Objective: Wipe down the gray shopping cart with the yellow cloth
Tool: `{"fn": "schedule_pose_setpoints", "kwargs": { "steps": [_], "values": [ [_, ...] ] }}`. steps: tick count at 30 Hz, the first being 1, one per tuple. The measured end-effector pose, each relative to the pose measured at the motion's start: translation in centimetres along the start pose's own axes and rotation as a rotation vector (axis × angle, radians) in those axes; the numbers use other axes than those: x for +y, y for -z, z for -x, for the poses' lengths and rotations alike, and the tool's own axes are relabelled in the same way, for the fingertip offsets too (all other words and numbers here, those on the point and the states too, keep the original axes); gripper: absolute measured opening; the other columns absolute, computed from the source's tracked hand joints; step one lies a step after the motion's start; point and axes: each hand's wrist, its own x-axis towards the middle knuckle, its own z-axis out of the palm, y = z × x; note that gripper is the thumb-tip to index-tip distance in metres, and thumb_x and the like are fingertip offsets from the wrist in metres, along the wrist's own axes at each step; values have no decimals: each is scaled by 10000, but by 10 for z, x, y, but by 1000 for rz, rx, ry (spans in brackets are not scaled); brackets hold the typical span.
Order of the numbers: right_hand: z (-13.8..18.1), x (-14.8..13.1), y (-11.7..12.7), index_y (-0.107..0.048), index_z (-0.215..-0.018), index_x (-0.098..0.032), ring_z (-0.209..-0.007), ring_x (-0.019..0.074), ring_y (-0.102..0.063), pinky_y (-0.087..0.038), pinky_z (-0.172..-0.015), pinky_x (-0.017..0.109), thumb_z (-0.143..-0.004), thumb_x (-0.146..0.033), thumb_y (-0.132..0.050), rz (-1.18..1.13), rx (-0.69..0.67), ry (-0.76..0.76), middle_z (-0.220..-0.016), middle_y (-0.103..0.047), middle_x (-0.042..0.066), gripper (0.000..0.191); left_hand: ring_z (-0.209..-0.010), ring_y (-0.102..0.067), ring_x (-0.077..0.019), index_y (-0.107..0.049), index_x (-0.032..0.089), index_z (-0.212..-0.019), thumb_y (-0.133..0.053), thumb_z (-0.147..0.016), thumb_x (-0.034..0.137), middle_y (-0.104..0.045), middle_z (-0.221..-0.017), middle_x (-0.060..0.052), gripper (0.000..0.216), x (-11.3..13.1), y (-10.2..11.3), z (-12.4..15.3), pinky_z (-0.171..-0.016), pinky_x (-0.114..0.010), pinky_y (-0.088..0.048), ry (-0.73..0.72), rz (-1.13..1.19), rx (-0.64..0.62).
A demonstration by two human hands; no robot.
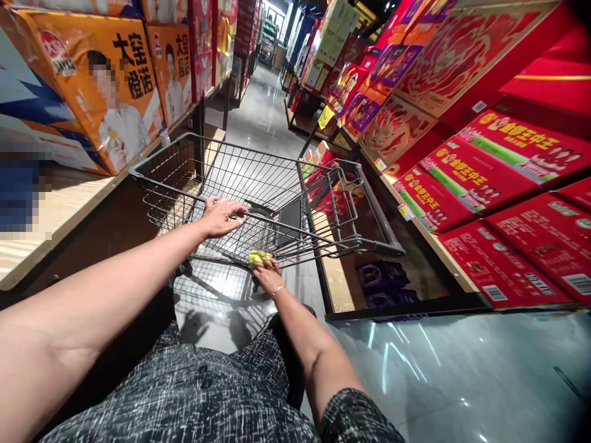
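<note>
A grey wire shopping cart [258, 157] stands sideways before me, its handle bar [379, 212] to the right. My left hand [224, 216] rests on the near top rail, its fingers curled over the metal. Lower down, my right hand [268, 275] is closed on a yellow cloth [260, 257]. The cloth is bunched at the near lower frame of the cart, and most of it is hidden under the fingers. A grey panel [290, 221] shows through the wires at the handle end.
Orange boxes [133, 80] are stacked on a wooden shelf [28, 255] at left. Red boxes [484, 166] fill the right display, whose low corner [330, 314] juts close to the cart. Purple packs [383, 283] lie under it. A tiled aisle [263, 92] runs ahead.
</note>
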Motion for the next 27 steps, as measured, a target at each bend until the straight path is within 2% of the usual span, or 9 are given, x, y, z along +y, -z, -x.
{"fn": "schedule_pose_setpoints", "kwargs": {
  "steps": [4,6,9,14,17,19,21,24,27],
  "values": [
    [-7,-8,1,-687,-929,-321,-1169,181,-497,-327,-979,344,-820,-189,-693,20,-8,37,-1059,-705,-78,171,-1084,-523,-263,-642,306,-1123,-556,-808,411,-675,-1073,-15,343,-1,0,1,-1062,-482,-192,-1,-2,2],
    [2,9,21,-682,-1000,-333,-1170,201,-483,-318,-965,364,-861,-192,-643,48,14,12,-1128,-693,-57,202,-1081,-527,-264,-644,305,-1127,-557,-804,414,-676,-1069,-19,352,-2,-1,1,-1064,-483,-191,-2,-4,14],
    [26,49,67,-681,-1053,-339,-1233,238,-424,-294,-975,408,-902,-186,-584,104,87,-54,-1237,-654,-20,236,-1077,-532,-268,-652,309,-1110,-556,-796,424,-679,-1061,-19,348,-5,-4,1,-1060,-488,-193,-14,-2,40],
    [59,105,155,-682,-998,-357,-1259,245,-379,-265,-1043,448,-886,-182,-594,356,545,-239,-1135,-653,-9,225,-1078,-535,-274,-660,308,-1092,-562,-777,437,-683,-1034,-20,355,-5,-9,1,-1049,-487,-206,-32,2,91],
    [62,120,179,-667,-966,-302,-1295,285,-326,-269,-1071,522,-852,-212,-609,347,800,-447,-1161,-596,37,157,-1067,-536,-274,-660,314,-1079,-568,-767,442,-688,-1019,-12,350,-4,-9,1,-1044,-480,-210,-33,2,101],
    [59,120,174,-656,-958,-256,-1314,327,-282,-274,-1073,581,-845,-241,-584,237,883,-612,-1213,-527,89,134,-1065,-534,-278,-657,317,-1075,-572,-761,448,-689,-1030,-8,351,-3,-8,1,-1041,-478,-208,-32,6,92],
    [54,110,151,-652,-970,-236,-1317,353,-259,-282,-1063,615,-854,-236,-527,109,835,-732,-1242,-472,121,171,-1073,-530,-285,-654,319,-1075,-570,-760,454,-689,-1053,-7,353,-2,-6,1,-1038,-480,-203,-22,10,71],
    [42,74,95,-655,-1025,-240,-1283,379,-294,-305,-1018,650,-826,-153,-460,-19,591,-796,-1239,-470,131,292,-1095,-524,-291,-649,319,-1082,-568,-758,470,-686,-1080,-9,366,-2,-5,0,-1037,-481,-198,-18,13,51],
    [31,28,40,-656,-1039,-253,-1192,371,-393,-398,-922,598,-757,-82,-473,-79,370,-741,-1225,-540,123,377,-1106,-524,-280,-639,325,-1088,-570,-759,468,-686,-1090,-6,365,-1,-5,-2,-1039,-476,-200,-27,12,44]
  ]
}}
